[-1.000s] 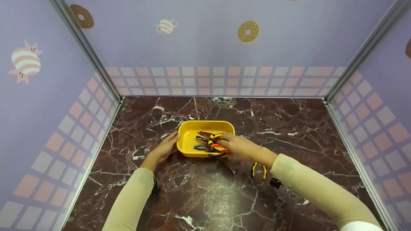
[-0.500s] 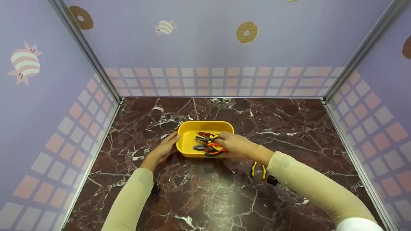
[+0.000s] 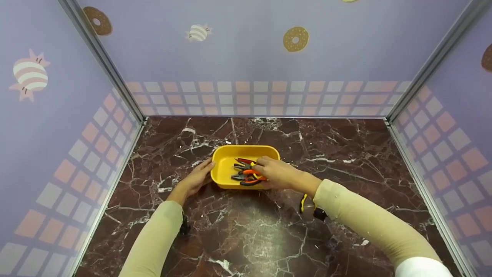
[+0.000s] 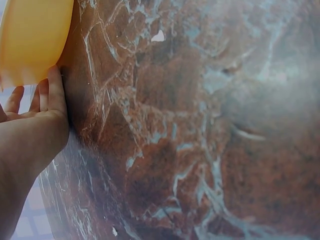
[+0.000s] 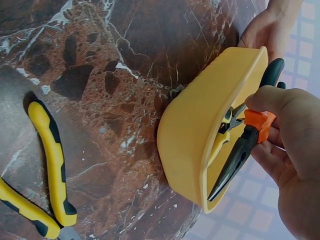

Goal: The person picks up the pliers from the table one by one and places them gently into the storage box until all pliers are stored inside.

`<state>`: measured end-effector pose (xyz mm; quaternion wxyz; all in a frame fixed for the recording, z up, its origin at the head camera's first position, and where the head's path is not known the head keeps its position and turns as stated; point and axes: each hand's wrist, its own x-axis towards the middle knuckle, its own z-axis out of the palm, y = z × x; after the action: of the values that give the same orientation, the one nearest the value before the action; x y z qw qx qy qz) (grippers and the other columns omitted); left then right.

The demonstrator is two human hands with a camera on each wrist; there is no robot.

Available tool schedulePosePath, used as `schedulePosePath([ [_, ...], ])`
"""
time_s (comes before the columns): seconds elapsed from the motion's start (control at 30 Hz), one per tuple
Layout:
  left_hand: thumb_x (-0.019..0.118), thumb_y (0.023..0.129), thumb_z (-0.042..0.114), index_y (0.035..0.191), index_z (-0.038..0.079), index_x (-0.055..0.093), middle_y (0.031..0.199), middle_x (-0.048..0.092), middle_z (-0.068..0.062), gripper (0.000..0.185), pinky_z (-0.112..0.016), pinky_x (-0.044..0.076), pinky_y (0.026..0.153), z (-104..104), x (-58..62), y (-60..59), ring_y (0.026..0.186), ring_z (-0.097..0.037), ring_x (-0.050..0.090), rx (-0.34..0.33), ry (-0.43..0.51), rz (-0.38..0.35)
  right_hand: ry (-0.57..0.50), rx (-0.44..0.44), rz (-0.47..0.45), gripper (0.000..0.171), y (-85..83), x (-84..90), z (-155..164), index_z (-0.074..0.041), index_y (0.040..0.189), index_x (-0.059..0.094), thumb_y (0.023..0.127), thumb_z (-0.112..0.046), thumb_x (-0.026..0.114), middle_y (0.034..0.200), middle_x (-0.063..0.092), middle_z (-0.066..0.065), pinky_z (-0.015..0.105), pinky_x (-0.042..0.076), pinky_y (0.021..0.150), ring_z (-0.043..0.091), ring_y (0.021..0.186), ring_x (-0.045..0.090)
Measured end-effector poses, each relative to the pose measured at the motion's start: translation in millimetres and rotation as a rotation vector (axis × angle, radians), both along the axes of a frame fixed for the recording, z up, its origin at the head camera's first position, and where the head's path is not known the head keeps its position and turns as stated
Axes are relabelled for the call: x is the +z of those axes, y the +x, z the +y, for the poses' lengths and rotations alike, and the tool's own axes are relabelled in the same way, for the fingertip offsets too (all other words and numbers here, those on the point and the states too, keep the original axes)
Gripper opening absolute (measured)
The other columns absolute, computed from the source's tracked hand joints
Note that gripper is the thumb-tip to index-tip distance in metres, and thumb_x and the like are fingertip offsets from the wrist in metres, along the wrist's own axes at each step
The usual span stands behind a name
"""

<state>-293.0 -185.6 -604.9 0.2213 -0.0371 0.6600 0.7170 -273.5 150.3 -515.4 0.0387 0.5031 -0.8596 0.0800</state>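
Observation:
My right hand (image 3: 278,173) grips a pair of long-nose pliers (image 5: 237,157) by the orange part of the handles, over the right half of a yellow bin (image 3: 221,179). The dark pointed nose crosses the bin's rim in the right wrist view, and the orange and black handles point left in the head view. Several other pliers (image 3: 238,177) lie inside, partly hidden by this hand. My left hand (image 3: 196,177) rests against the bin's left end, with its fingertips (image 4: 56,75) touching the outer wall in the left wrist view.
A pair of pliers with yellow and black handles (image 5: 50,155) lies on the dark red marbled table (image 3: 246,231), right of the bin and partly under the right forearm in the head view. Patterned panels (image 3: 246,57) enclose the back and sides.
My right hand has shifted slightly left over the bin, carrying the orange-handled pliers with it. The forearm covers more of the pliers on the table. My left hand stays at the bin's end.

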Motion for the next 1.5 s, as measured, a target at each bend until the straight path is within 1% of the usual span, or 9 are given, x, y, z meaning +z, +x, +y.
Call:
schedulePosePath([
  [0.17, 0.048, 0.115, 0.034, 0.170, 0.008, 0.018, 0.171, 0.031, -0.018, 0.068, -0.049, 0.035, 0.125, -1, -1.3, 0.5, 0.152, -0.037, 0.039, 0.003, 0.013, -0.002, 0.027, -0.021, -0.005, 0.041, -1.1, 1.9, -5, -0.008, 0.123, 0.071, 0.087, -0.020, 0.085, 0.104, 0.061, 0.006, 0.042, 0.057, 0.076, 0.024, 0.095, 0.057],
  [0.4, 0.047, 0.116, 0.034, 0.170, 0.007, 0.017, 0.172, 0.028, -0.018, 0.068, -0.049, 0.034, 0.125, -1, -1.5, 0.8, 0.154, -0.037, 0.036, -0.006, 0.008, 0.000, 0.033, -0.035, -0.022, 0.042, -4.8, 2.8, -11, -0.006, 0.125, 0.071, 0.086, -0.016, 0.083, 0.108, 0.062, 0.007, 0.044, 0.059, 0.084, 0.028, 0.102, 0.060],
  [0.7, 0.047, 0.115, 0.036, 0.171, 0.010, 0.015, 0.171, 0.029, -0.018, 0.070, -0.049, 0.036, 0.124, 0, 1.9, 1.1, 0.153, -0.036, 0.039, -0.009, -0.013, -0.011, 0.033, -0.032, 0.017, 0.036, -11.2, 1.6, -16, -0.006, 0.120, 0.070, 0.086, -0.014, 0.082, 0.102, 0.063, 0.008, 0.043, 0.056, 0.082, 0.028, 0.096, 0.060],
  [0.83, 0.047, 0.115, 0.036, 0.171, 0.010, 0.016, 0.171, 0.030, -0.018, 0.069, -0.048, 0.036, 0.124, -1, 0.3, -0.3, 0.153, -0.036, 0.038, -0.008, -0.010, -0.012, 0.033, -0.033, 0.002, 0.039, -13.1, 0.6, -19, -0.006, 0.122, 0.071, 0.086, -0.014, 0.082, 0.102, 0.063, 0.008, 0.044, 0.056, 0.083, 0.029, 0.096, 0.061],
  [1.03, 0.048, 0.115, 0.036, 0.171, 0.010, 0.017, 0.171, 0.030, -0.017, 0.069, -0.048, 0.036, 0.124, -1, -1.8, -0.8, 0.153, -0.036, 0.038, 0.004, -0.002, -0.017, 0.057, -0.073, -0.016, 0.041, -13.8, 0.0, -26, -0.008, 0.125, 0.071, 0.088, -0.018, 0.084, 0.106, 0.063, 0.008, 0.044, 0.058, 0.081, 0.028, 0.100, 0.061],
  [1.17, 0.049, 0.115, 0.036, 0.171, 0.010, 0.019, 0.170, 0.032, -0.016, 0.069, -0.048, 0.036, 0.124, -1, -1.1, 0.9, 0.153, -0.035, 0.038, 0.012, -0.001, -0.021, 0.064, -0.068, -0.026, 0.041, -13.6, -1.3, -30, -0.007, 0.126, 0.071, 0.090, -0.019, 0.083, 0.109, 0.063, 0.009, 0.044, 0.059, 0.084, 0.029, 0.101, 0.062],
  [1.37, 0.048, 0.115, 0.035, 0.170, 0.008, 0.018, 0.169, 0.033, -0.019, 0.068, -0.048, 0.037, 0.124, 1, 0.6, 0.7, 0.152, -0.036, 0.040, 0.011, 0.002, -0.003, 0.072, -0.076, -0.050, 0.042, -14.4, -3.7, -35, -0.008, 0.128, 0.070, 0.090, -0.020, 0.085, 0.113, 0.065, 0.009, 0.043, 0.059, 0.091, 0.028, 0.105, 0.063],
  [1.5, 0.048, 0.115, 0.035, 0.170, 0.008, 0.018, 0.169, 0.034, -0.019, 0.069, -0.048, 0.037, 0.124, 1, 0.5, 0.5, 0.152, -0.036, 0.040, 0.008, 0.003, -0.003, 0.065, -0.082, -0.058, 0.039, -15.5, -6.2, -37, -0.006, 0.124, 0.072, 0.090, -0.019, 0.085, 0.113, 0.065, 0.010, 0.044, 0.059, 0.091, 0.029, 0.104, 0.063],
])
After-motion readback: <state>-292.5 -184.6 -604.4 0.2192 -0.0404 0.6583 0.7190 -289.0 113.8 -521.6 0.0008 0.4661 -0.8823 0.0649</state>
